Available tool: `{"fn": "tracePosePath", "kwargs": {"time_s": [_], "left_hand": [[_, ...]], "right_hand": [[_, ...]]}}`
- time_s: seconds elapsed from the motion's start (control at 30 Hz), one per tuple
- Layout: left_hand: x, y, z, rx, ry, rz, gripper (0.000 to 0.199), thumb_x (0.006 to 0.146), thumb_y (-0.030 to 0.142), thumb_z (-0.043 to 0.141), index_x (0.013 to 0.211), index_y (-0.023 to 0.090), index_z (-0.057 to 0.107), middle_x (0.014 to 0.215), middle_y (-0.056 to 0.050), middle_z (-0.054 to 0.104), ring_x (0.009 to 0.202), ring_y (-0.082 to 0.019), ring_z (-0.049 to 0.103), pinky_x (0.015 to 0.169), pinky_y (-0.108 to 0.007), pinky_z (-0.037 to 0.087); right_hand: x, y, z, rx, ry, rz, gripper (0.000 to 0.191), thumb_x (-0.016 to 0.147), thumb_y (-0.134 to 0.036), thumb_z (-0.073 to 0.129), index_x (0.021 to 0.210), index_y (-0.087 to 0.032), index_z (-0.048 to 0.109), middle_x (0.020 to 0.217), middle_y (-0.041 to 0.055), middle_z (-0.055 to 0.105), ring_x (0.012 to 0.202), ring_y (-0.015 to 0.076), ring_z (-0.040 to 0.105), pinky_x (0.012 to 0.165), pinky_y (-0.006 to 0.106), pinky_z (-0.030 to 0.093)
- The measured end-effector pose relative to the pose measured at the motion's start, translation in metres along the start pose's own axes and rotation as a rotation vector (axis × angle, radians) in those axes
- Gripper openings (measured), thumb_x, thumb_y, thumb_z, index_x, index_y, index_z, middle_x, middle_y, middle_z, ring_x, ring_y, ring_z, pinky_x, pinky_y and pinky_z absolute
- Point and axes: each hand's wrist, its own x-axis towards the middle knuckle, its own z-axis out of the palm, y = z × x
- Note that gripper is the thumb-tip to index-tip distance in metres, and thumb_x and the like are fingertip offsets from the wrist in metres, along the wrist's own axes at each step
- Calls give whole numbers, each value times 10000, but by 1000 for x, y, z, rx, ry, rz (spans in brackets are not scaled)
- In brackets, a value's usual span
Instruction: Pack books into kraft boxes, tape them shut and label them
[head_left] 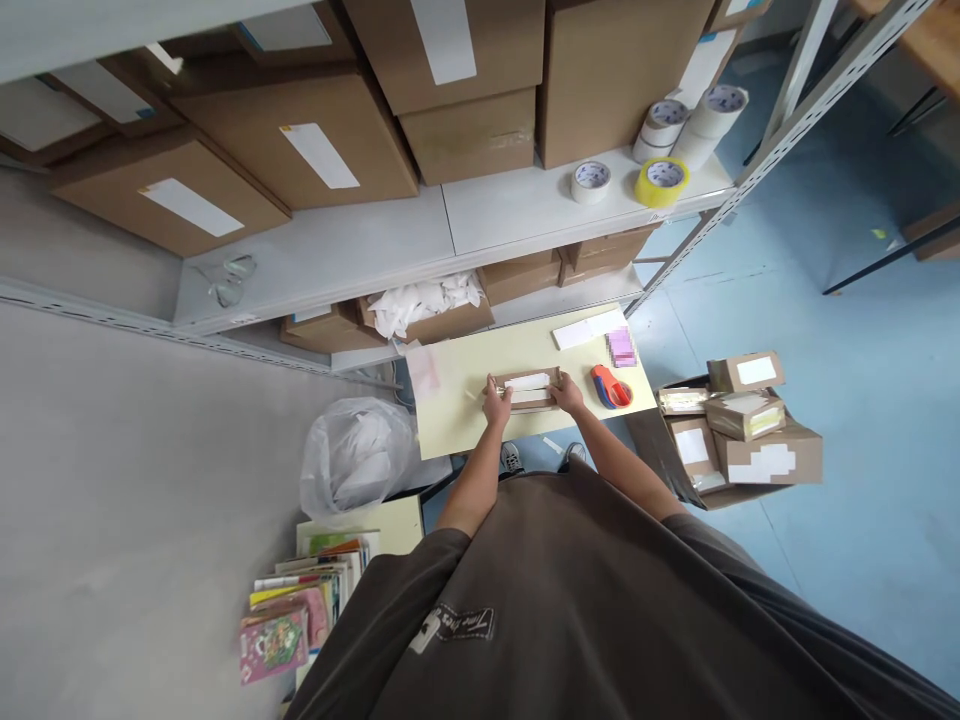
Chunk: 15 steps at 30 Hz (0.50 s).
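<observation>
Far L: stack of books (277,640) beside the clear bag (358,458) of white paper. Next, the pale worktop (452,415), w/ the L hand (496,402) at the L end of a small brown box (529,394). Box is on/just over the worktop, near its front edge, approx. mid-width; can't tell if it's resting or slightly raised. White strips run along its upper face. A thin pale bit juts out by the L end, poss. tape, too small to be sure.

Key relation: box's long axis runs L-R, crosswise to the person & roughly parallel to the worktop's front edge. It lies between the two hands, one per end, so neither is nearer. R hand (568,392) grips the R end; L hand likewise has its end in a grasp, thumb toward the upper face. Neither is released.

R of that: white flat pieces (589,329) at the back, pink item (621,348) (blurred), then red-and-blue tape dispenser (611,388) just beside the R hand, approx. level w/ the box. Far R, on the floor: open carton (651,445) holding labelled parcels (745,413), well apart from the small box.
</observation>
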Motion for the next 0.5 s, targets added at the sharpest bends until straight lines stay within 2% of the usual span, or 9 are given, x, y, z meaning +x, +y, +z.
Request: {"fn": "tracePosePath", "kwargs": {"time_s": [0.07, 0.13, 0.2, 0.3, 0.4, 0.43, 0.5], "left_hand": [[6, 2, -6, -7, -37, -46, 960, 946, 640, 671, 1713, 226, 268, 1667, -166, 497, 1509, -315, 511, 1189, -396, 439], [12, 4, -15, -56, -50, -75, 826, 967, 642, 649, 1639, 218, 422, 1567, -165, 604, 1429, -308, 592, 1144, -388, 479], [16, 7, -27, -120, -20, -74, 732, 999, 636, 606, 1586, 212, 499, 1491, -153, 663, 1377, -292, 633, 1120, -377, 502], [23, 8, -44, -173, 63, 4, 765, 981, 627, 638, 1615, 228, 479, 1523, -137, 635, 1395, -286, 618, 1141, -364, 500], [24, 3, -51, -212, 117, 98, 832, 977, 547, 663, 1686, 230, 365, 1614, -143, 544, 1447, -276, 575, 1180, -360, 480], [23, 0, -50, -219, 112, 116, 864, 972, 504, 674, 1707, 228, 312, 1635, -147, 519, 1464, -272, 559, 1194, -368, 471], [18, -8, -45, -191, 26, 164, 970, 934, 430, 722, 1733, 229, 210, 1642, -154, 509, 1475, -277, 545, 1205, -405, 465]], "right_hand": [[-1, -2, -4, 32, -28, 12, 711, 963, -420, 636, 1602, -212, 404, 1457, 159, 665, 1312, 318, 642, 1078, 392, 523], [-3, -7, -8, 106, -42, 33, 726, 960, -473, 640, 1593, -215, 395, 1502, 157, 635, 1321, 304, 637, 1065, 377, 532], [-6, -16, -10, 207, -26, 56, 691, 979, -563, 595, 1552, -217, 421, 1504, 156, 632, 1309, 287, 644, 1048, 360, 543], [-8, -32, -13, 316, 64, 13, 632, 1018, -663, 459, 1470, -221, 477, 1478, 152, 647, 1294, 273, 649, 1048, 341, 544], [-2, -39, -11, 347, 120, -94, 631, 1033, -636, 414, 1527, -243, 434, 1534, 140, 607, 1323, 269, 635, 1056, 331, 544], [0, -38, -8, 341, 111, -114, 643, 1029, -597, 438, 1569, -252, 397, 1559, 137, 589, 1330, 270, 633, 1061, 339, 545], [6, -34, 0, 298, 73, -118, 696, 993, -492, 521, 1626, -262, 344, 1577, 133, 576, 1347, 283, 627, 1094, 379, 534]]}}
